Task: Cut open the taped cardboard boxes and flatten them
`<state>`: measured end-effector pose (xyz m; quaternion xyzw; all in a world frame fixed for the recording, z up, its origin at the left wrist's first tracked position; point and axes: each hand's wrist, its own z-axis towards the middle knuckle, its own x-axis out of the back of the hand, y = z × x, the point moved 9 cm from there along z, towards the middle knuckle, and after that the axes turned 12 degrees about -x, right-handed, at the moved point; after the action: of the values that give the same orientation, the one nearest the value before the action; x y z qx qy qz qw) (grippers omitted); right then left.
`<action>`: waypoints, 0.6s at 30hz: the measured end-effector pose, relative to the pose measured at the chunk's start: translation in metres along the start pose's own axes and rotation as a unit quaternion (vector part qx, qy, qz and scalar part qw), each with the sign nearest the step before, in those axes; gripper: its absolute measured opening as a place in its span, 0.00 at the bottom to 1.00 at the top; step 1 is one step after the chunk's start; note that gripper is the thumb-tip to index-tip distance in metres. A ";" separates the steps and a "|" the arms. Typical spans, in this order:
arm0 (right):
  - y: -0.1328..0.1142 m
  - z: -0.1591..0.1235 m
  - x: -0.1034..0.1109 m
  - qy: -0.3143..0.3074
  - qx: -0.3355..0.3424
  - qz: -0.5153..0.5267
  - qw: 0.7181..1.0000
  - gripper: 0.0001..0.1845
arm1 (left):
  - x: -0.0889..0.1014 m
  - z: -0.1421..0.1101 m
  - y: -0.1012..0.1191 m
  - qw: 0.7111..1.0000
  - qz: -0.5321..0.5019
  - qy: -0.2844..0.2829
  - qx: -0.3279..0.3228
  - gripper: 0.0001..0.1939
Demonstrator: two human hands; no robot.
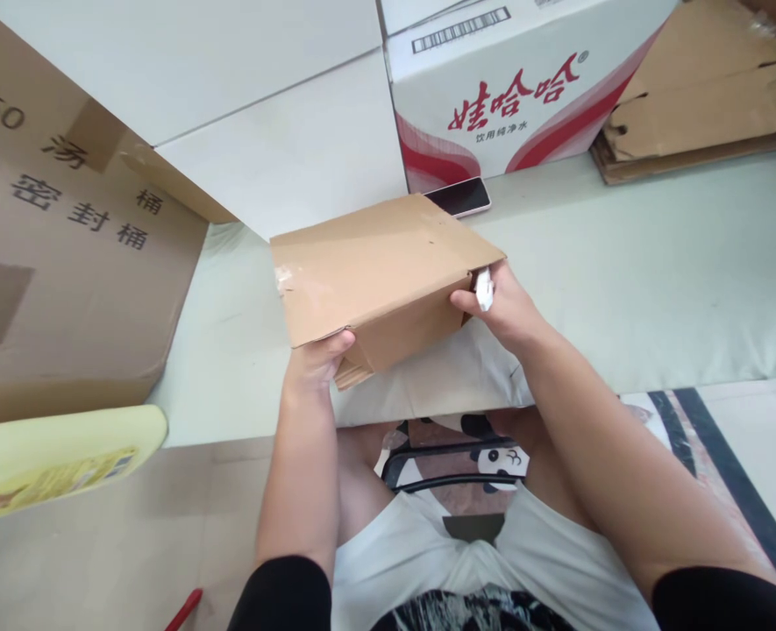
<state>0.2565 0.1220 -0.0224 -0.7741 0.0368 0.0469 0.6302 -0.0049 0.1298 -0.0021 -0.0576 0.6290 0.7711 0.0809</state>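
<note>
Before you stretches a pale green table (657, 280); by its near edge, your left hand (313, 361) grips one end of the cardboard box (380, 267), your right hand (509, 305) the other, plus a white object (485, 291); the box spans between them, long axis crosswise, a phone (470, 195) beyond.

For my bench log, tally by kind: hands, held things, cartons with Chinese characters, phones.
Hands: 2 (left hand, right hand)
Held things: 2 (cardboard box, white object)
Cartons: 2 (brown carton, red-and-white carton)
Phone: 1
Total: 7
</note>
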 end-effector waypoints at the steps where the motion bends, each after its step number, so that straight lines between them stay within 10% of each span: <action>1: 0.001 0.001 0.006 0.021 -0.001 0.016 1.000 0.45 | 0.002 0.000 0.001 1.000 0.008 0.004 -0.007 0.47; 9: -0.008 -0.006 0.039 0.170 -0.022 0.028 0.985 0.38 | 0.012 0.002 0.006 0.996 0.060 0.052 -0.033 0.46; 18: -0.002 -0.006 0.022 0.040 -0.123 0.133 0.983 0.35 | 0.015 -0.002 0.006 0.997 0.070 -0.004 -0.021 0.46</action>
<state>0.2787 0.1170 -0.0214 -0.8351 0.1588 0.1034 0.5164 -0.0207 0.1276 0.0004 -0.0124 0.6150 0.7879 0.0280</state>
